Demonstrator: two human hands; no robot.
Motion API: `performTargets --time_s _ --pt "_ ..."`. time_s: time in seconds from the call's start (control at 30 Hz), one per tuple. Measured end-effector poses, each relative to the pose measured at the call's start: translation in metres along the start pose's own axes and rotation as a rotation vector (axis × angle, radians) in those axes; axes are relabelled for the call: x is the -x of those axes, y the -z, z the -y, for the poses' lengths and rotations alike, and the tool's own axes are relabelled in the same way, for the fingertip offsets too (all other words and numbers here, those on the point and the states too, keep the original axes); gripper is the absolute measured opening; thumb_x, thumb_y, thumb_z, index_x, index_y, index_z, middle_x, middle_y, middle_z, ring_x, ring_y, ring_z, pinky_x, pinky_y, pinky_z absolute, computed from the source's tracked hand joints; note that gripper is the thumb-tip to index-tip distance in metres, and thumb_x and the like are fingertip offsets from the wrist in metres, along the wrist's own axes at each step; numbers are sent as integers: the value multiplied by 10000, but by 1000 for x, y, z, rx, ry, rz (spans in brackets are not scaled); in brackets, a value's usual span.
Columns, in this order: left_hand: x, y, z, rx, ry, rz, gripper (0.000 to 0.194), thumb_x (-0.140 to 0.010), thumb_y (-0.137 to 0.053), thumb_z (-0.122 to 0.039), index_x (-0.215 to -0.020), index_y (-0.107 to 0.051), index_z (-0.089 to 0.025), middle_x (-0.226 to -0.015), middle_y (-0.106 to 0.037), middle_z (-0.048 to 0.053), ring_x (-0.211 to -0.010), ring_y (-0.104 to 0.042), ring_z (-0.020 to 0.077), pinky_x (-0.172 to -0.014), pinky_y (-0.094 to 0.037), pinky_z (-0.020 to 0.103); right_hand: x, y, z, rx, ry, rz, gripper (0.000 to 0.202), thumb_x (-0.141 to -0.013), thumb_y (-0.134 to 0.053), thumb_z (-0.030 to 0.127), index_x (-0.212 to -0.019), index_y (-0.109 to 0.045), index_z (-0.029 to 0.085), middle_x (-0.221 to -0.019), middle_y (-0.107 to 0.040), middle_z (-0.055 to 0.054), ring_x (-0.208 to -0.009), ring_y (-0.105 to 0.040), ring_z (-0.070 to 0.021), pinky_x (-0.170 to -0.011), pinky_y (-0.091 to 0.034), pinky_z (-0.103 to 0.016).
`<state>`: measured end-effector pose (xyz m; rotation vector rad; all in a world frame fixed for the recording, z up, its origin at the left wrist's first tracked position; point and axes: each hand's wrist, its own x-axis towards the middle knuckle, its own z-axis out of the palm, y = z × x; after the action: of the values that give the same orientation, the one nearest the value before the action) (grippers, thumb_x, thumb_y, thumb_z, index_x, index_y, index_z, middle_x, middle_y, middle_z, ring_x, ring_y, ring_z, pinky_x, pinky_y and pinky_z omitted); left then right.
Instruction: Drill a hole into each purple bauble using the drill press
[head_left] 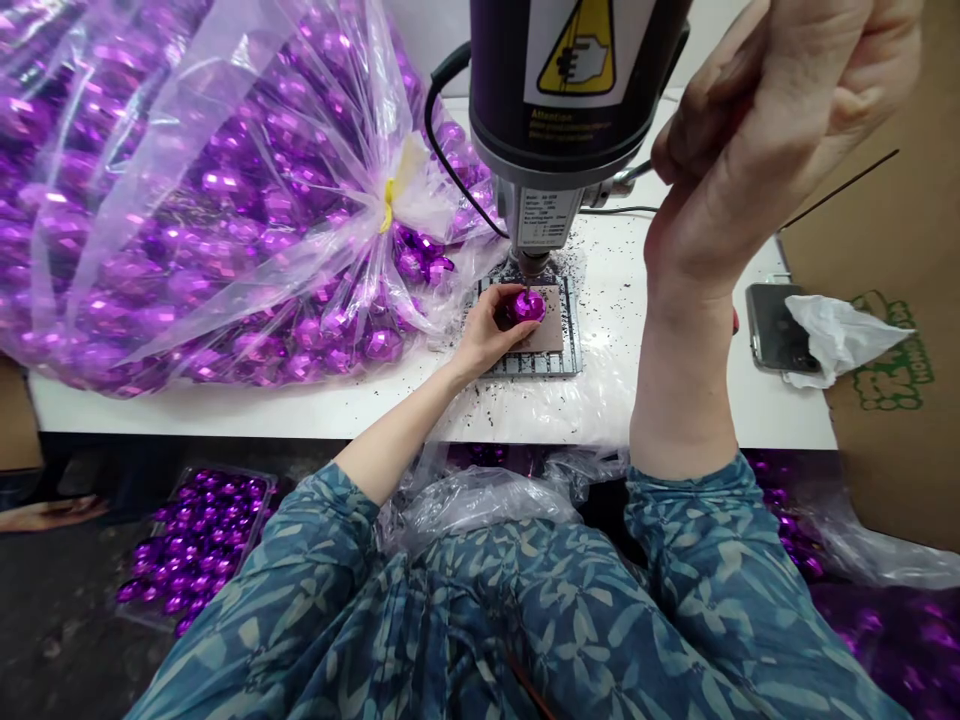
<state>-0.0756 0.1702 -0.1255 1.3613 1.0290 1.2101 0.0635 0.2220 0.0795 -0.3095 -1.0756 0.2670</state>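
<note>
My left hand (pixel 486 332) pinches a shiny purple faceted ball (pixel 531 308) between thumb and fingers. The ball sits on a brown board (pixel 552 335) laid over the slotted metal base (pixel 573 362) of a small drill press (pixel 559 150). From above, the drill bit (pixel 528 284) reaches down to the ball's top; whether it has entered the ball I cannot tell. Raised at the right, my right hand (pixel 787 130) is closed around the press's feed lever (pixel 637 172), whose grip is mostly hidden by the fingers. Dark shavings lie scattered around the base.
A large tied clear bag (pixel 225 200) of purple balls fills the table's left side. On the right are a phone (pixel 776 325), crumpled tissue (pixel 840 335) and a cardboard box (pixel 900 250). A tray of purple balls (pixel 202 530) stands below left, near another person's hand (pixel 52 513).
</note>
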Motion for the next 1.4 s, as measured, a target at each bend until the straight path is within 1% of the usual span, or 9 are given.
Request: performTargets --time_s 0.2,0.33,0.4,0.53,0.63,1.03,1.17,1.27,1.4 --pt "2 -1 0 20 -13 -9 523 -763 -985 -326 -1184 -683 -249 -1208 -738 64 -1146 -702 259 -1154 -524 460 16 5 13 -18 11 53 367 -891 -727 532 -743 -707 197 -515 -315 77 -420 -281 35 -449 -180 -161" --pt "2 -2 1 32 -4 -18 516 -759 -990 -322 -1174 -693 -252 -1204 -718 64 -1155 -687 259 -1150 -514 455 34 14 16 19 93 2 253 -962 -679 545 -1017 -814 338 -537 -185 67 -445 -211 12 -465 -237 -147" --pt "2 -1 1 28 -8 -16 511 -766 -986 -320 -1180 -695 -249 -1202 -713 64 -1159 -684 256 -1150 -513 450 40 16 17 117 107 -16 295 -981 -653 579 -987 -796 321 -543 -122 63 -444 -215 -1 -483 -287 -161" --pt "3 0 -1 15 -26 -3 489 -798 -969 -329 -1197 -698 -245 -1228 -726 72 -1181 -689 260 -1152 -521 452 47 14 18 154 153 -45 588 -1018 -633 547 -598 -444 181 -569 -27 35 -435 -196 -4 -455 -209 -199" --pt "3 0 -2 25 -6 -1 494 -791 -977 -323 -1194 -702 -244 -1259 -730 79 -1222 -688 270 -1167 -517 452 50 16 16 61 188 -47 666 -1010 -665 446 -591 -242 147 -542 -20 24 -427 -148 -2 -425 -155 -199" --pt "4 -1 1 60 -15 8 514 -794 -988 -356 -1206 -701 -247 -1266 -745 80 -1213 -712 264 -1179 -534 464 71 46 6 271 152 -60 758 -940 -683 632 -576 -190 187 -491 -43 43 -418 -142 -25 -447 -240 -279" --pt "4 0 2 61 -8 8 525 -794 -988 -371 -1213 -698 -244 -1267 -749 83 -1223 -718 266 -1178 -546 475 73 42 9 259 153 -59 817 -930 -693 637 -552 -138 171 -449 -49 47 -378 -142 -18 -435 -229 -267" --pt "3 -1 2 50 -6 6 523 -798 -981 -349 -1221 -693 -244 -1268 -753 81 -1229 -718 267 -1181 -543 475 53 23 17 228 129 -75 689 -989 -659 499 -571 -213 180 -484 -83 51 -395 -191 -6 -443 -222 -232" --pt "3 -5 2 30 -27 -28 491 -811 -969 -322 -1201 -681 -241 -1241 -758 73 -1190 -727 256 -1138 -559 452 7 -8 28 149 -67 -41 406 -1007 -453 101 -624 -392 222 -449 -266 87 -371 -292 2 -432 -123 -226"
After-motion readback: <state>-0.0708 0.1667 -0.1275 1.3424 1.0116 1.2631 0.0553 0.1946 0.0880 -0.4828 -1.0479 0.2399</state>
